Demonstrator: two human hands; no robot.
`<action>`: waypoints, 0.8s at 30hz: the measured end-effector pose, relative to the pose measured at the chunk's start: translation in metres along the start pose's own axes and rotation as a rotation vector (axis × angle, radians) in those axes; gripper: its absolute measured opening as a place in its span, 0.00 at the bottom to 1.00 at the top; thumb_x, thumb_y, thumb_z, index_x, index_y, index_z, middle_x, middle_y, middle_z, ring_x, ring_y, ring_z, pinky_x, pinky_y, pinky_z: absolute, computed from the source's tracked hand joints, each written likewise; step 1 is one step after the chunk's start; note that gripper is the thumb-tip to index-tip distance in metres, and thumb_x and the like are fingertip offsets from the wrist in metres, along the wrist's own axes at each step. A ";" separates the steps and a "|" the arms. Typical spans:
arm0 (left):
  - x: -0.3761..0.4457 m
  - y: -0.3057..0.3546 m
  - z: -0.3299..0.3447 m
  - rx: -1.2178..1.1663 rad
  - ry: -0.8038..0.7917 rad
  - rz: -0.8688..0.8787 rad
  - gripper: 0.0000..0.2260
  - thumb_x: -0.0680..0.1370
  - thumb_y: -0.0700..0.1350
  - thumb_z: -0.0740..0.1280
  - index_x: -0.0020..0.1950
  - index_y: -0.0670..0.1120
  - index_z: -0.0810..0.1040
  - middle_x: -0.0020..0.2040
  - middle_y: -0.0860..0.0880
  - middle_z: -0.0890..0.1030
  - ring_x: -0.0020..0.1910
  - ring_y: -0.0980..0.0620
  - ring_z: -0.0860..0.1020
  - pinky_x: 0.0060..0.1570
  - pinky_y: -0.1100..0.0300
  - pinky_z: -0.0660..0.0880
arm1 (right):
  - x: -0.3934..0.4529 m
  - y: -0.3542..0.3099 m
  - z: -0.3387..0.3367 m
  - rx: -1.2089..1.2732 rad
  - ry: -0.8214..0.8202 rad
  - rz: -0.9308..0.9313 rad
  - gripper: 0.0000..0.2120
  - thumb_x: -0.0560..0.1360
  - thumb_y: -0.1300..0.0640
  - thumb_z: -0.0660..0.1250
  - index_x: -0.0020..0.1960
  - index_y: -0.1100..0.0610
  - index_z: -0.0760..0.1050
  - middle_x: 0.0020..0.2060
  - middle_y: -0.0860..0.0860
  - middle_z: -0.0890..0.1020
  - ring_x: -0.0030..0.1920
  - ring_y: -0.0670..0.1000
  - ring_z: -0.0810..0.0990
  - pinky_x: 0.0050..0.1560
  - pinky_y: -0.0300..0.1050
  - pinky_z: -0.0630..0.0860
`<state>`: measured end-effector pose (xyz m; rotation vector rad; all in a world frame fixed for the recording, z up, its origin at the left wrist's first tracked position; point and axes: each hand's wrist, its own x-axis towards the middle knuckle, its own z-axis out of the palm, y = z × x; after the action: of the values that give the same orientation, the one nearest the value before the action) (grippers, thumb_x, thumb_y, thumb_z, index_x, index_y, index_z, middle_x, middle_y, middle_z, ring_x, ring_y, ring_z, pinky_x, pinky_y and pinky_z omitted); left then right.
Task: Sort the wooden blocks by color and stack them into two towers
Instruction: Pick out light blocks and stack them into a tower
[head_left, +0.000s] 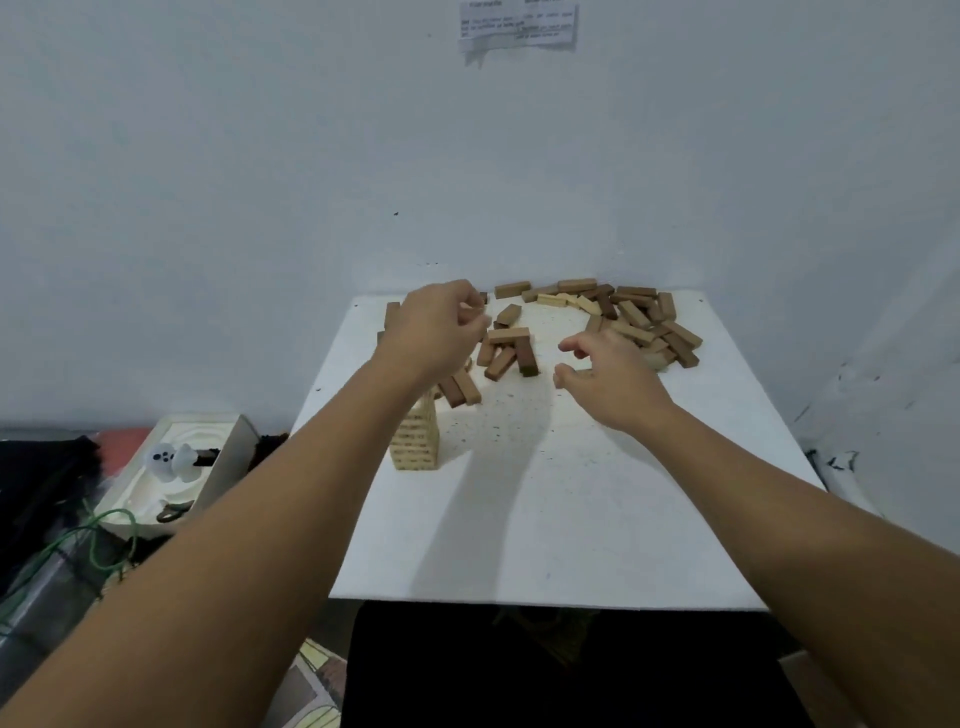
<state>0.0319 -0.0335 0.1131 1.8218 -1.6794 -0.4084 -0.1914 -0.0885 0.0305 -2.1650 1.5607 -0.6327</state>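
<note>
Both hands are held above the white table (545, 519) at mid-frame. The right hand (605, 382) is spread loosely, fingers half curled over bare tabletop, nothing gripped. The left hand (434, 330) is curled, fingertips drawn together; whether a block is pinched cannot be told. A pale tower (415, 439) is seen below the left wrist. Brown blocks (511, 348) are scattered between the hands, and a bigger mixed pile (634, 319) is heaped at the far right edge by the wall.
</note>
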 end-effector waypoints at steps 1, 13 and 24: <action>0.005 0.009 0.011 0.050 -0.027 0.015 0.10 0.83 0.51 0.66 0.62 0.51 0.80 0.50 0.54 0.82 0.45 0.57 0.81 0.44 0.58 0.78 | 0.002 0.009 -0.004 -0.016 0.005 0.019 0.19 0.80 0.45 0.66 0.69 0.47 0.76 0.63 0.49 0.77 0.63 0.52 0.75 0.61 0.55 0.77; 0.104 0.019 0.141 0.257 -0.198 -0.055 0.20 0.84 0.51 0.62 0.77 0.52 0.72 0.70 0.46 0.78 0.65 0.43 0.77 0.62 0.44 0.77 | 0.075 0.078 -0.023 -0.223 -0.004 0.010 0.13 0.81 0.44 0.65 0.63 0.45 0.80 0.56 0.52 0.78 0.60 0.58 0.75 0.55 0.55 0.75; 0.197 -0.010 0.188 0.656 -0.214 0.051 0.21 0.83 0.44 0.62 0.77 0.50 0.68 0.72 0.43 0.67 0.70 0.39 0.65 0.65 0.46 0.69 | 0.160 0.104 0.011 -0.380 -0.012 0.088 0.15 0.81 0.40 0.61 0.62 0.45 0.78 0.63 0.53 0.72 0.65 0.58 0.69 0.68 0.58 0.63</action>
<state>-0.0458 -0.2687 -0.0005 2.2405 -2.1816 -0.0174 -0.2211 -0.2718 -0.0157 -2.3387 1.8820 -0.3124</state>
